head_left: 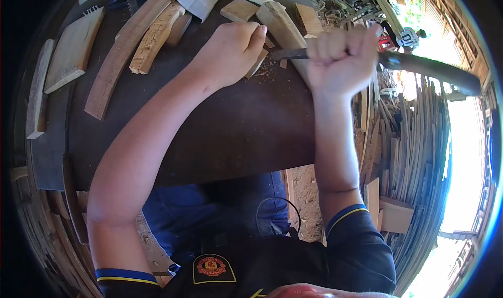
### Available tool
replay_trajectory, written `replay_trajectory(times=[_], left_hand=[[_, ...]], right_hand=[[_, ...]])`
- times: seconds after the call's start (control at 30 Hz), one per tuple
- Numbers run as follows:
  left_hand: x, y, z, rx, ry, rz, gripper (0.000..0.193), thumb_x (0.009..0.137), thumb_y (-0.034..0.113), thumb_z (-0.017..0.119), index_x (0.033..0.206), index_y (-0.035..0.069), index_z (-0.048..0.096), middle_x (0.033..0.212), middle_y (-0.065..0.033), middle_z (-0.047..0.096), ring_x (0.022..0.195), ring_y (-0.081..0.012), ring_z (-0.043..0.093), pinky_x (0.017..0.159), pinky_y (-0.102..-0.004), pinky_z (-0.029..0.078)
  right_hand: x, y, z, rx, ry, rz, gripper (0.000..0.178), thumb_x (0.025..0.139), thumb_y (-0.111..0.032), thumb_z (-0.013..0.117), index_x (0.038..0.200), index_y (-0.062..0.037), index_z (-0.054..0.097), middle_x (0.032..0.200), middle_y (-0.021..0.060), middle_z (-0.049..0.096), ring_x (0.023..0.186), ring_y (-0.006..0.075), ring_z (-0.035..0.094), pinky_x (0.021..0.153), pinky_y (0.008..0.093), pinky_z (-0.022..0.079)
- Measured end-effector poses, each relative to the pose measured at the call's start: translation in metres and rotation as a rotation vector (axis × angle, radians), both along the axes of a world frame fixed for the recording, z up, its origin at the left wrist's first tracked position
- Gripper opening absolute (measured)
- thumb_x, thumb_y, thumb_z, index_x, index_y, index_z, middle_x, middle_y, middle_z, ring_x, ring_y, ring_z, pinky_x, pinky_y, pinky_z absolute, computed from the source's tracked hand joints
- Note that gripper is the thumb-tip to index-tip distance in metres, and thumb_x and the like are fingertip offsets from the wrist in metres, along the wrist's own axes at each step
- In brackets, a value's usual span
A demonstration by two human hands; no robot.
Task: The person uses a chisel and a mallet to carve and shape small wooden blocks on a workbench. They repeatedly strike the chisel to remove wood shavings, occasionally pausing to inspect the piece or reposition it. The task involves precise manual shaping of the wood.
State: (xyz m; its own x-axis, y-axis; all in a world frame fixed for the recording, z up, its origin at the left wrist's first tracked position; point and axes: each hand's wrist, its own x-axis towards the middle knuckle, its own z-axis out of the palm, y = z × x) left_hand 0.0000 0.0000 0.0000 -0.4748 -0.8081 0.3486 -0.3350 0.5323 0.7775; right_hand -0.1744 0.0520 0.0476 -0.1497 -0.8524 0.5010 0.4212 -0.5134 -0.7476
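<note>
The long dark tool extends sideways across the right edge of the table. Your right hand grips it in a fist, forearm straight ahead. Your left hand is curled, forearm angled rightward; its contents cannot be told.

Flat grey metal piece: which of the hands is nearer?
Left. The left hand is below and right of the metal piece; the right hand, gripping a tool, is farther right.

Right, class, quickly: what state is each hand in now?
Left hand: closed in a fist; whether it holds anything cannot be told.
Right hand: closed around a long dark tool.
</note>
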Motion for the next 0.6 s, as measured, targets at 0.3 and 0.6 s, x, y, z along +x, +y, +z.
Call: replay_trajectory(times=[0.3,0.6], left_hand=[[0.004,-0.003,-0.004,-0.03,0.034,0.008,0.041,0.11,0.03,0.045,0.089,-0.004,0.053,0.073,-0.0176,0.058,0.067,-0.0299,0.053,0.068,-0.0416,0.045],[0.0,-0.003,-0.011,-0.018,0.028,0.023,0.042,0.11,0.032,0.045,0.091,-0.004,0.054,0.073,-0.0148,0.056,0.068,-0.0244,0.053,0.068,-0.0388,0.045]], right_hand=[[0.0,0.002,0.009,0.037,-0.009,-0.052,0.051,0.111,-0.046,0.034,0.069,-0.0166,0.03,0.05,-0.0023,0.017,0.045,0.0128,0.013,0.047,0.0318,0.016],[-0.001,0.002,0.005,-0.017,0.018,0.033,0.049,0.111,-0.041,0.038,0.07,-0.0163,0.033,0.047,-0.0018,0.023,0.042,0.0138,0.016,0.045,0.0316,0.016]])
